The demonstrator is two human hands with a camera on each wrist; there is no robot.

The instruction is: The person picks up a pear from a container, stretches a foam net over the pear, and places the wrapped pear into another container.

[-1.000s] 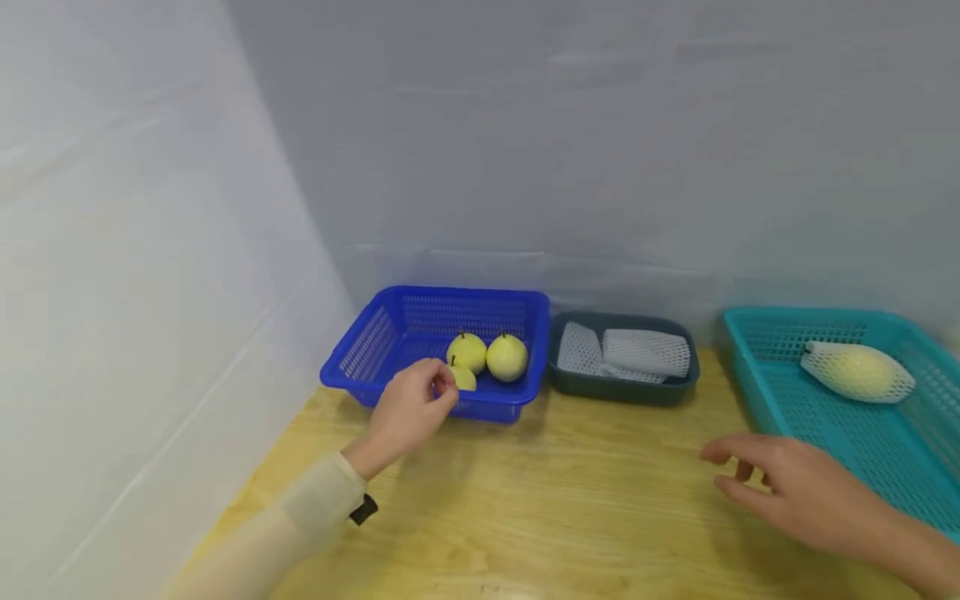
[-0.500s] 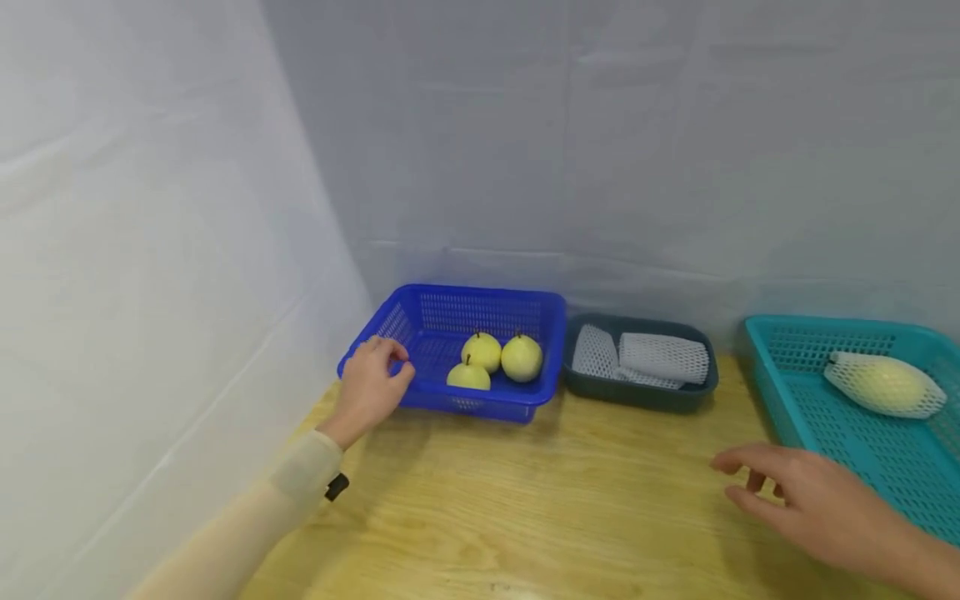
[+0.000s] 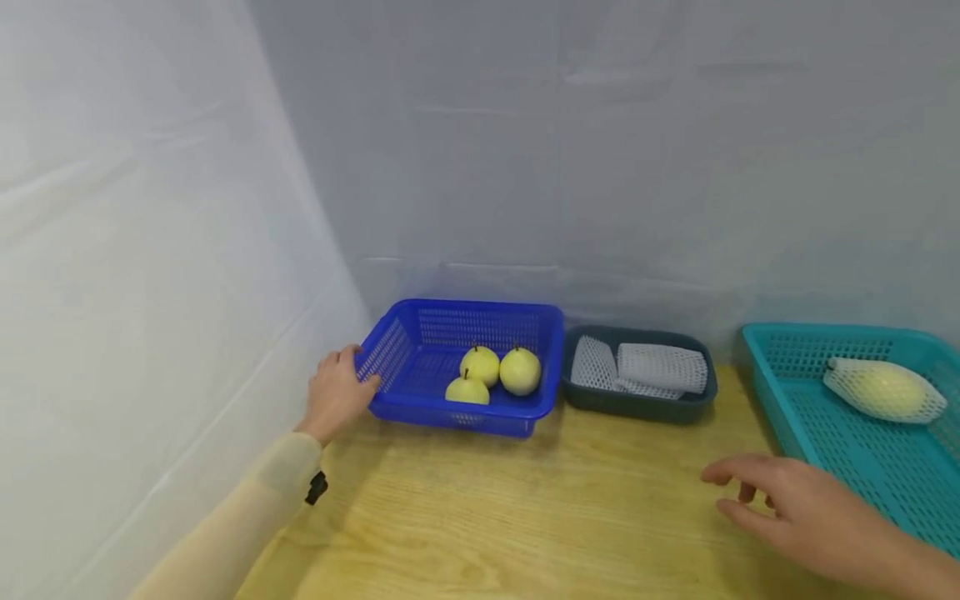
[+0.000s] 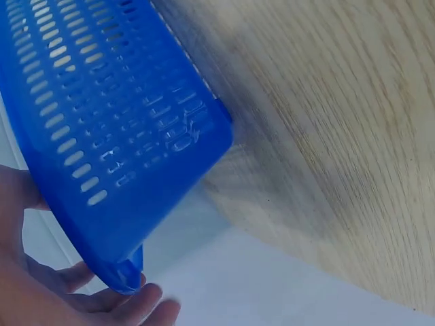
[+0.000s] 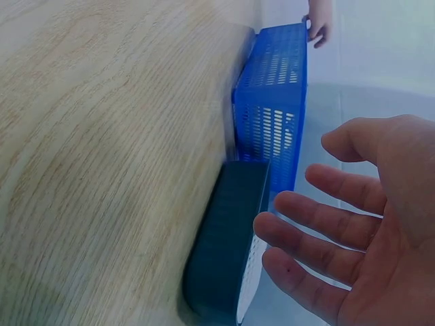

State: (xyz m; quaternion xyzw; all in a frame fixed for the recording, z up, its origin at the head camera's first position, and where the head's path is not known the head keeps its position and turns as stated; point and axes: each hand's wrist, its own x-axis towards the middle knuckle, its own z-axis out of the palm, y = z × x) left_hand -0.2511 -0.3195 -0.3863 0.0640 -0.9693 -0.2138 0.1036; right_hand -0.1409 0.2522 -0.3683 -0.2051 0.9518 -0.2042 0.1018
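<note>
A dark tray (image 3: 633, 405) stands between blue basket (image 3: 429, 365) and teal basket (image 3: 862, 450).

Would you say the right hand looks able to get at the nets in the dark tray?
Probably yes: the right hand holds nothing, the nets sit in an open tray, and nothing visible stands between.
</note>
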